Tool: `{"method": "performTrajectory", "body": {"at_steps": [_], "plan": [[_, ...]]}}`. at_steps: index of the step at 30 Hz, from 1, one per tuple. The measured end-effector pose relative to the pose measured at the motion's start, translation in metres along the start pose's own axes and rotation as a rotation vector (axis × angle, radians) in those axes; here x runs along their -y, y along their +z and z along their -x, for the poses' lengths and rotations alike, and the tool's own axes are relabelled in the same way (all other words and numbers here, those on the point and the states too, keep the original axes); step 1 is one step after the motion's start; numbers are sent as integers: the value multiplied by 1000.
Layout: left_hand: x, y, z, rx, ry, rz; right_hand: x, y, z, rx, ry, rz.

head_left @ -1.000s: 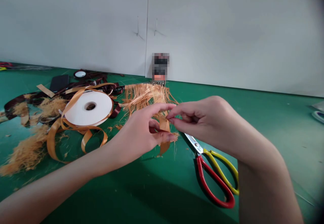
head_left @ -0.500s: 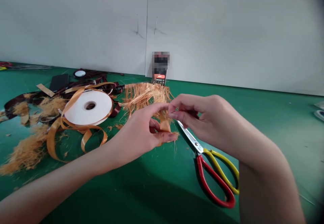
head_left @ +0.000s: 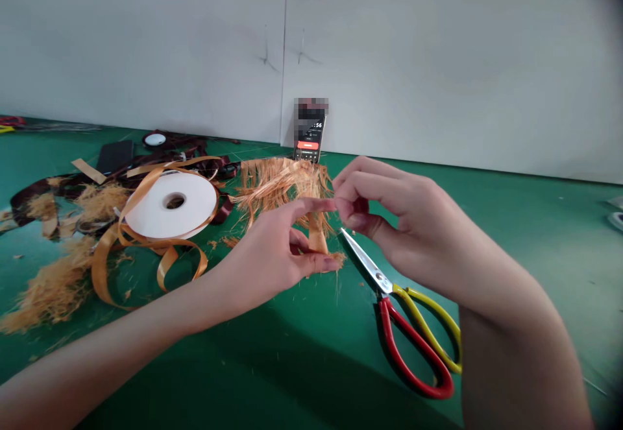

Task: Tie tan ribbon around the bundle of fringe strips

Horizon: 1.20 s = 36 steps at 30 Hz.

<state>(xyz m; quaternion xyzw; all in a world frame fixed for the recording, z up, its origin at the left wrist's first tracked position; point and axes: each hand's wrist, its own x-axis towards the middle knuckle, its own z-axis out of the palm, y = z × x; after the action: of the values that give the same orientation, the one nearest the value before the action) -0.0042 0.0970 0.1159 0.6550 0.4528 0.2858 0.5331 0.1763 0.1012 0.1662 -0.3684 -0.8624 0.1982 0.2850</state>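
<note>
A short piece of tan ribbon (head_left: 318, 235) with a frayed lower end is held between the thumb and fingers of my left hand (head_left: 272, 238). Close by on the right, my right hand (head_left: 396, 209) is closed in a pinch by the left index fingertip. Whatever its fingertips hold, perhaps a fine thread, is too small to make out. Behind the ribbon piece lies a strip of fringed tan ribbon (head_left: 272, 180), partly covered by my left hand. Scissors (head_left: 379, 277) with one red and one yellow handle rest on the green table beneath my right hand, blades almost together.
To the left sits a white ribbon spool (head_left: 143, 213) with loose tan ribbon (head_left: 100, 271) looped around it. Frayed fibre clumps (head_left: 53, 290) and dark ribbon (head_left: 36, 187) lie farther left. A phone (head_left: 310, 133) leans against the white wall (head_left: 438, 60).
My right hand has lifted a little and curled its fingers more, drawing slightly away from the ribbon piece. My left hand keeps its hold almost unmoved.
</note>
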Motion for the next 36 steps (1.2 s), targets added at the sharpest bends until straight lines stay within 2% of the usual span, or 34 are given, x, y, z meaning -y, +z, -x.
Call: {"method": "performTrajectory", "body": {"at_steps": [3, 8, 10, 13, 17, 21, 25, 28, 31, 36], "plan": [[-1, 0, 0, 9, 4, -10, 0, -5, 3, -17, 6, -125], [-2, 0, -1, 18, 24, -1, 0, -9, 6, 12, 113, -599], [0, 0, -1, 34, 29, 0, 1, -10, 7, 21, 144, -690], [2, 0, -1, 34, 7, -10, 1, -12, 8, -34, 202, -592], [1, 0, -2, 25, -23, 4, -2, -13, 8, -104, 290, -231], [-2, 0, 0, -6, -11, -53, -9, -9, 8, -28, 397, 34], [-2, -1, 1, -31, 19, -36, -13, -12, 8, 194, 430, 31], [2, -1, 1, -13, 30, -25, -9, -18, 7, 255, 373, -162], [4, -1, -1, 15, 43, 6, -6, -21, 6, 188, 286, -437], [2, 2, 1, 23, 58, 51, -7, -13, 4, -83, 164, -703]]}}
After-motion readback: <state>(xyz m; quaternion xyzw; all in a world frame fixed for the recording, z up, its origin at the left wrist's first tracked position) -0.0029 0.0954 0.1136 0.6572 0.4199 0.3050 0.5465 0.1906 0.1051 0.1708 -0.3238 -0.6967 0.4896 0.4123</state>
